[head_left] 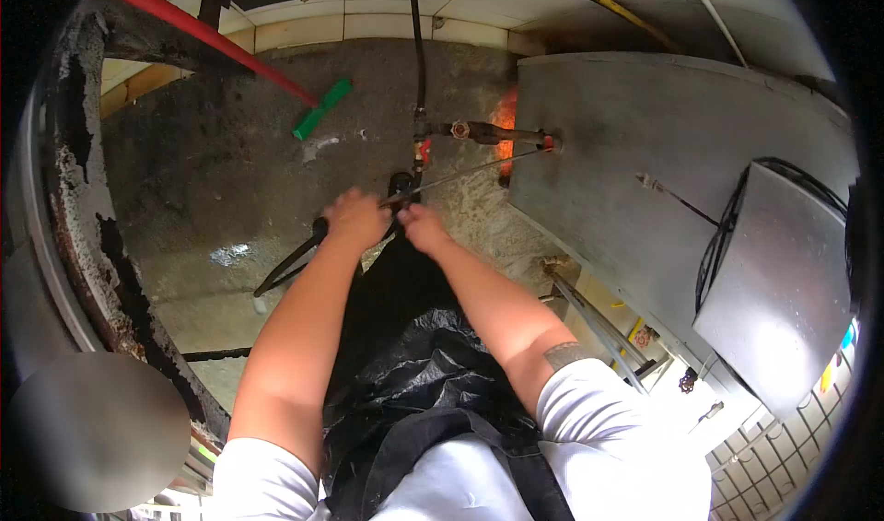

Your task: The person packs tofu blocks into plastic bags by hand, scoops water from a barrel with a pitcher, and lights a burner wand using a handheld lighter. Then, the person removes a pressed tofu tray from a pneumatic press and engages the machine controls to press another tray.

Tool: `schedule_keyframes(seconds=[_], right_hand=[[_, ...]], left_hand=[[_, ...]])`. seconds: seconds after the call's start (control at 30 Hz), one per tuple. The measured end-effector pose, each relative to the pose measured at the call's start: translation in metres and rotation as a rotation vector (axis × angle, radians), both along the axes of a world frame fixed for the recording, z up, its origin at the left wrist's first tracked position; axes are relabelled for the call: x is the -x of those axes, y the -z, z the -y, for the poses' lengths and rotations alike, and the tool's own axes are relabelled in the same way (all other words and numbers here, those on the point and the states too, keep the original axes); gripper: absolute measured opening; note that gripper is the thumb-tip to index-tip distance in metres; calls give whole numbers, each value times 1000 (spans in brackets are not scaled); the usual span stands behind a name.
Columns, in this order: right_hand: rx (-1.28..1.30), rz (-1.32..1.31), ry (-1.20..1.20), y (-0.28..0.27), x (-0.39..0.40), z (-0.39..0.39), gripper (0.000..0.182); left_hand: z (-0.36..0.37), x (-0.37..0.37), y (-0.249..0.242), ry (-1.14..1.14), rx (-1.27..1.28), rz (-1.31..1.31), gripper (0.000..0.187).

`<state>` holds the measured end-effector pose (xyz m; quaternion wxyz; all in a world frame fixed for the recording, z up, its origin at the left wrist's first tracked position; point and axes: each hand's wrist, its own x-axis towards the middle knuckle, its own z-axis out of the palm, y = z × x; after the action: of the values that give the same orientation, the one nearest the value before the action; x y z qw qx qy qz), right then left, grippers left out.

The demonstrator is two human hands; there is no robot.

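My left hand is closed around a black hose or handle that runs down to the left over the wet floor. My right hand sits close beside it, fingers curled at the near end of a thin metal rod. The rod reaches right toward a rusty valve pipe by an orange flame. Whether the right hand grips the rod is hard to tell. A black plastic apron hangs below both hands.
A grey metal stove body fills the right side, with a square metal lid on it. A red-handled green broom lies on the concrete floor. A large rusty rim curves along the left. Metal pipes run lower right.
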<state>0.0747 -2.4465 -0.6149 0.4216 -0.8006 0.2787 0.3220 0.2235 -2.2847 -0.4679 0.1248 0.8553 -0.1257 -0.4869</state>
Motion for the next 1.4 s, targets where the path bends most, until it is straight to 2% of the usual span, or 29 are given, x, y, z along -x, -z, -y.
schedule_keyframes(seconds=[0.03,0.07,0.1,0.13,0.17,0.23,0.27,0.3,0.33,0.37,0.4,0.43,0.47,0.5,0.53,0.57,0.63,0.73,0.77,0.87,0.97,1.1,1.2,1.27,1.33,1.37,1.4], right_hand=[[24,50,-187,-22,-7,-19,30],[-55,8,-168,-53,-16,-42,31],[-91,-4,-294,-46,-9,-71,33],[-101,-43,-178,-62,-8,-99,33],[-156,-117,-168,-83,-16,-117,33],[-317,-28,-331,-85,-4,-157,37],[-308,-11,-450,-112,-8,-169,39],[-337,-57,-564,-107,-1,-189,39],[-363,8,-504,-143,0,-189,37],[-412,-38,-506,-181,-6,-184,36],[-406,64,-517,-200,-2,-182,35],[-425,112,-563,-239,-12,-169,34],[-498,323,-525,-263,-11,-150,34],[-530,316,-552,-306,-25,-123,38],[-582,495,-402,-324,-18,-100,46],[-558,457,-363,-356,-21,-69,53],[-324,487,-369,-370,-9,-15,54],[-40,280,-460,-386,26,76,42],[17,172,-411,-396,36,100,44],[96,155,-206,-391,77,155,44],[95,188,-1,-378,108,189,43],[128,211,301,-380,145,206,43],[153,149,319,-381,168,211,44],[171,146,340,-385,185,203,44],[190,110,408,-415,193,195,44],[221,114,423,-430,195,190,43],[248,113,451,-445,201,180,43]], left_hand=[[-18,8,-5,-27,-53,-14,44],[-40,17,-7,-55,-106,-26,47],[-67,31,-7,-91,-111,5,44],[-95,43,-10,-126,-116,38,41],[-119,53,-22,-164,-138,96,39],[-165,74,-47,-206,-188,179,36],[-186,87,-61,-213,-218,205,35],[-202,99,-83,-239,-160,232,33],[-214,109,-107,-265,-99,263,32],[-223,119,-127,-260,-34,298,30],[-231,125,-147,-251,36,338,31],[-225,126,-179,-245,78,431,32],[-218,123,-210,-286,166,465,33],[-207,118,-241,-306,211,491,32],[-193,112,-265,-382,321,558,28],[-187,106,-278,-374,358,619,24],[-153,69,-316,-334,523,913,21],[-81,4,-405,-392,663,1078,28],[-59,-17,-430,-399,674,1123,32],[7,-73,-500,-426,791,1235,33],[61,-118,-545,-402,856,1331,39],[111,-167,-595,-385,823,1339,46],[144,-206,-624,-377,881,1430,47],[159,-246,-643,-326,866,1541,47],[169,-290,-662,-309,771,1749,45],[173,-322,-667,-272,801,1887,44],[170,-361,-674,-157,632,2026,41]])
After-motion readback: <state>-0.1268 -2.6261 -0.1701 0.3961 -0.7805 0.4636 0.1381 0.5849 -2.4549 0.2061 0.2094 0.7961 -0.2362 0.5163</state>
